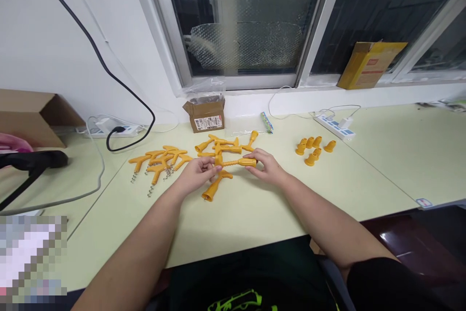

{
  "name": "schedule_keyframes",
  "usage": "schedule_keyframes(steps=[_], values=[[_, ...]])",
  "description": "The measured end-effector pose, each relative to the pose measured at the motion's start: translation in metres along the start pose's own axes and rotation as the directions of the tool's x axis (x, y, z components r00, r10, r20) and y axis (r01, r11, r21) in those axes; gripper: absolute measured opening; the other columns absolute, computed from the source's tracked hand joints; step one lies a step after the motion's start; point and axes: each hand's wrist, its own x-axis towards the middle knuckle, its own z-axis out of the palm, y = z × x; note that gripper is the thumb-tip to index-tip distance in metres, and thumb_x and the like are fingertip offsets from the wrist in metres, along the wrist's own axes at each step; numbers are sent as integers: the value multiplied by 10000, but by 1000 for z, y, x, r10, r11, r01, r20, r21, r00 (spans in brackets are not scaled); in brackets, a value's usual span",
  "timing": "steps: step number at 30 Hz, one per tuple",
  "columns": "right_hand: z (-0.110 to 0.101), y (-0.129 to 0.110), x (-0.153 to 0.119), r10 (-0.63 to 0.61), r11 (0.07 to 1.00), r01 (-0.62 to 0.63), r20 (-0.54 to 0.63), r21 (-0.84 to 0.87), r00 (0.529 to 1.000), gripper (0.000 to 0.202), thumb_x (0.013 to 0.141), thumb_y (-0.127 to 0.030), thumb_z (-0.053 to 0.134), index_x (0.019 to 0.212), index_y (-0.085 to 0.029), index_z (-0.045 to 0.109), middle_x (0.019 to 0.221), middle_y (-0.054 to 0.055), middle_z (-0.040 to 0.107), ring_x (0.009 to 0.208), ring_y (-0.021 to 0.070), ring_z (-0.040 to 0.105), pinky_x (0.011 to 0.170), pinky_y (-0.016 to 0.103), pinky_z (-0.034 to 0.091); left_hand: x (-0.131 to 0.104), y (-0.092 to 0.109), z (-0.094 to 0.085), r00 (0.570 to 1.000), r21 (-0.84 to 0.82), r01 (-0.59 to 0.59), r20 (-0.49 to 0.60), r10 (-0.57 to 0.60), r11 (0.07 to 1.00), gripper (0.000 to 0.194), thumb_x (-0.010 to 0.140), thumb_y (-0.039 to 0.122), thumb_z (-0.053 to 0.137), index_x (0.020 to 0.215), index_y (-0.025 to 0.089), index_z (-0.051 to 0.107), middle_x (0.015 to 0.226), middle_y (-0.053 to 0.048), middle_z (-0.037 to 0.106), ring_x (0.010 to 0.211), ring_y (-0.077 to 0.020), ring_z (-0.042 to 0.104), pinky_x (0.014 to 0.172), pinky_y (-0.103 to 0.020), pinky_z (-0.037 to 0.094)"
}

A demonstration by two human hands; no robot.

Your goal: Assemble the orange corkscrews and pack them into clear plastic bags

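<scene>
My left hand (200, 171) is closed on the T-shaped handle of a yellow corkscrew (219, 155), held sideways over the table. My right hand (267, 166) grips a ribbed yellow sleeve (247, 162) at the far end of the corkscrew's shaft, in line with it. Just below my hands lies another yellow corkscrew with a sleeve on it (214, 189). Behind my hands lie several more sleeved corkscrews (233, 142). To the left is a pile of bare corkscrews (160, 160) with metal spirals showing. Several loose yellow sleeves (312, 148) stand at the right.
A small open carton (207, 114) stands at the wall, beside a clear plastic bag (243, 126). Power strips lie at the left (112, 130) and right (335, 126). A black cable (98, 54) hangs at the left, near a larger cardboard box (32, 112). A yellow box (371, 66) leans on the window.
</scene>
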Motion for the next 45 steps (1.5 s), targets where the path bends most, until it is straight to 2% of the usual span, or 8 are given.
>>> schedule_keyframes(steps=[3, 6, 10, 20, 29, 36, 42, 45], values=[[1, -1, 2, -36, 999, 36, -32, -5, 999, 245, 955, -328, 640, 1187, -251, 657, 1059, 95, 645, 971, 245, 627, 862, 426, 540, 2, -2, 1, 995, 36, 29, -92, -26, 999, 332, 799, 439, 798, 691, 193, 603, 616, 14, 588, 600, -150, 627, 608, -275, 537], [0, -1, 3, -73, 995, 65, -124, -69, 990, 205, 909, -235, 633, 1114, -250, 643, 1044, 89, 639, 1014, 263, 607, 931, 459, 503, 7, -4, -3, 968, -220, 45, -232, -97, 974, 330, 826, 489, 747, 781, 193, 609, 753, -15, 653, 761, -189, 700, 696, -310, 587], [-12, 3, 3, 102, 982, -131, -205, -134, 973, 204, 810, -235, 687, 998, -244, 608, 997, 68, 652, 971, 266, 581, 903, 438, 481, 14, -8, -16, 910, -443, -44, -387, -147, 896, 362, 722, 377, 850, 880, 198, 578, 879, -8, 682, 924, -199, 734, 864, -372, 623], [-69, 30, -12, 445, 842, -451, -90, -297, 891, 424, 925, -393, 615, 1329, -274, 666, 1042, 77, 689, 965, 234, 610, 887, 372, 473, 20, -33, -75, 677, -277, -35, -713, -181, 960, 446, 803, 295, 764, 1103, 273, 434, 722, 54, 649, 597, -138, 676, 640, -270, 586], [-98, 44, -17, 673, 583, -749, -329, -314, 662, 189, 726, -225, 658, 906, -220, 603, 930, 63, 680, 755, 209, 625, 661, 317, 456, 8, -35, -81, 686, 268, 269, -728, 11, 925, 366, 716, 377, 775, 1037, 227, 682, 746, -27, 690, 638, -200, 643, 593, -272, 462], [-105, 58, -22, 698, 425, -821, -440, -381, 565, 257, 687, -171, 689, 925, -204, 598, 1057, 157, 657, 943, 312, 647, 752, 397, 480, 12, -40, -79, 778, 486, 325, -625, 62, 811, 499, 738, 384, 775, 1194, 247, 627, 694, -11, 656, 702, -253, 653, 731, -349, 492], [-108, 58, -22, 793, 359, -893, -417, -271, 445, 380, 676, -105, 675, 1036, -196, 595, 933, 158, 675, 724, 295, 656, 678, 416, 476, 14, -43, -77, 789, 571, 320, -603, 121, 756, 533, 763, 339, 763, 1264, 240, 611, 1314, -144, 566, 700, -190, 653, 891, -421, 526], [-109, 51, -21, 768, 374, -873, -423, -312, 481, 414, 698, -114, 679, 1092, -201, 589, 892, 149, 673, 775, 323, 659, 695, 418, 468, 15, -43, -76, 787, 578, 328, -604, 122, 748, 484, 782, 303, 737, 1246, 243, 616, 1374, -143, 505, 724, -191, 662, 923, -434, 523]])
